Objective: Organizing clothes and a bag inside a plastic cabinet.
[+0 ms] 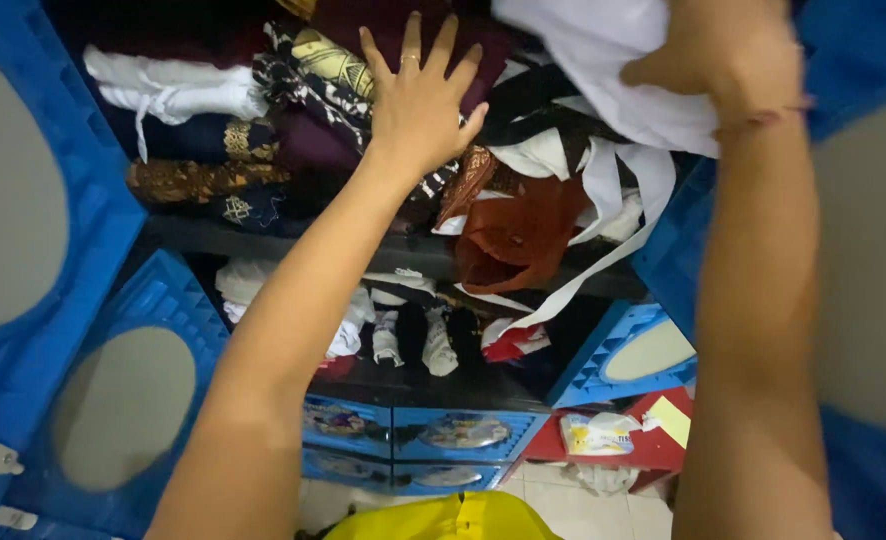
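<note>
While the left hand point(418, 95) lies spread flat on the folded stack point(313, 110) on the shelf point(263, 238), the right hand point(728, 55) grips a white cloth point(603, 70) above that shelf, not yet laid down

Left hand point(418, 95): bare, one thin pale ring on a finger, seen from the back. No watch or band at this wrist. Left forearm bare along its whole visible length, no sleeve.

Right hand point(728, 55): bare, back of hand toward the camera, no ring visible from this side. A thin reddish-pink string or band circles the right wrist, with a short loose end sticking out sideways. Right forearm likewise bare, no sleeve in view.

Bright yellow garment on the torso, only a small rounded patch showing between the two arms.
</note>
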